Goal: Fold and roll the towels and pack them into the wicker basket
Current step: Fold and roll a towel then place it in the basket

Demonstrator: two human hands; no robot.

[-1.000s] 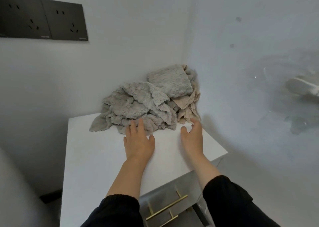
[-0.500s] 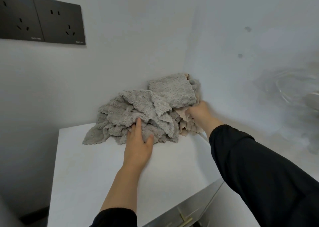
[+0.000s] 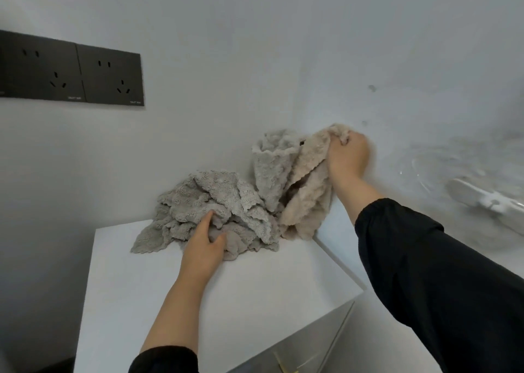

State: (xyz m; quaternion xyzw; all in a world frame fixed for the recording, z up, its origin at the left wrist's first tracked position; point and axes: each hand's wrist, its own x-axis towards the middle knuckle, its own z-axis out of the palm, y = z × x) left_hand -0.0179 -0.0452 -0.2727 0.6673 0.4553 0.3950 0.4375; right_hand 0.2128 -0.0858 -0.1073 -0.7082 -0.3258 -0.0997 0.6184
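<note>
A crumpled heap of grey towels (image 3: 215,199) lies at the back of the white cabinet top (image 3: 255,287), in the corner of two walls. My left hand (image 3: 205,245) presses on the front of the heap, fingers pushed into the folds. My right hand (image 3: 347,157) grips the top edge of a beige towel (image 3: 306,199) and holds it lifted against the right wall. A grey towel (image 3: 272,168) hangs draped beside the beige one and rises with it. No wicker basket is in view.
Two dark wall sockets (image 3: 71,72) sit on the left wall above the cabinet. The cabinet's right edge drops to a grey front with brass handles (image 3: 286,367). A blurred white object (image 3: 482,199) shows at the far right.
My right hand has taken hold of the beige towel and pulled it up out of the heap, dragging a grey one with it. My left hand has pushed further into the pile.
</note>
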